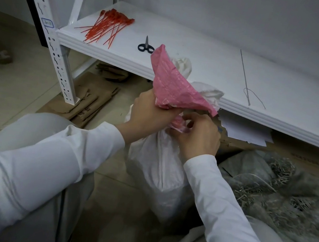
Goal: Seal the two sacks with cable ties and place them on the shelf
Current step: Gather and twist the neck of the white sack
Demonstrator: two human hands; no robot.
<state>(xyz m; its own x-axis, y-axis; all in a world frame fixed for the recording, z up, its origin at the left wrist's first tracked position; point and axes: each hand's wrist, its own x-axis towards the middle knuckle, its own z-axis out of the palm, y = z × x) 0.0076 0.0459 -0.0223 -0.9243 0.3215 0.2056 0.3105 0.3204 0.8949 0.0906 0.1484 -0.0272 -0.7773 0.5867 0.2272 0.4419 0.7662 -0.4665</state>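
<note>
Gripping with left hand (151,113) the gathered neck of white sack (161,162), fingers curled tight; pinching red cable tie (177,122) there with right hand (199,134).

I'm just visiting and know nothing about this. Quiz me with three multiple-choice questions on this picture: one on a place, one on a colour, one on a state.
1. Where do the scissors lie? A on the floor; B on the shelf; C in a drawer.
2. What colour are the loose cable ties? A red; B green; C yellow.
3. How is the neck of the white sack? A spread wide open; B bunched and gripped; C knotted with rope.
Answers: 1 B, they lie right of the ties. 2 A, the whole bundle is red. 3 B, the left hand and right hand both clasp it.
</note>
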